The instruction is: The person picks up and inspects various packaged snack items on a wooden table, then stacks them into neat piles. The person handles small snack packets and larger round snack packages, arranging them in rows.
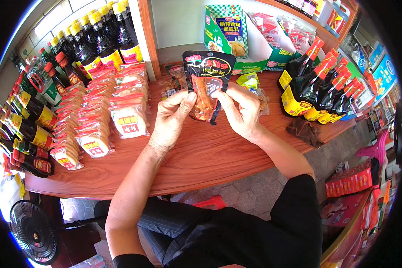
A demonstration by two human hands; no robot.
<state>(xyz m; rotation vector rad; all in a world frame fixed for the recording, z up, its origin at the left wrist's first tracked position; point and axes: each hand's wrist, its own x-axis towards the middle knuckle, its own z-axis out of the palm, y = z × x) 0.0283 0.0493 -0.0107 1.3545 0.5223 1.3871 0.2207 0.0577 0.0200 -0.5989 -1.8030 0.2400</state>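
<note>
Holding a black packet (pixel 206 85) above the table (pixel 205 154), the left hand (pixel 172 117) and the right hand (pixel 242 109) are nearly closed, each pinching one side.

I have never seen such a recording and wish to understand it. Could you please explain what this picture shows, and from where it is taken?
There is no machine here, only a person working bare-handed. A wide fisheye camera on the person's head looks down, so straight edges bend near the rim. The left hand and right hand hold a black packet between them. On the table, wrapped biscuits sit in rows at left, with dark bottles at right and green boxes behind.
</note>
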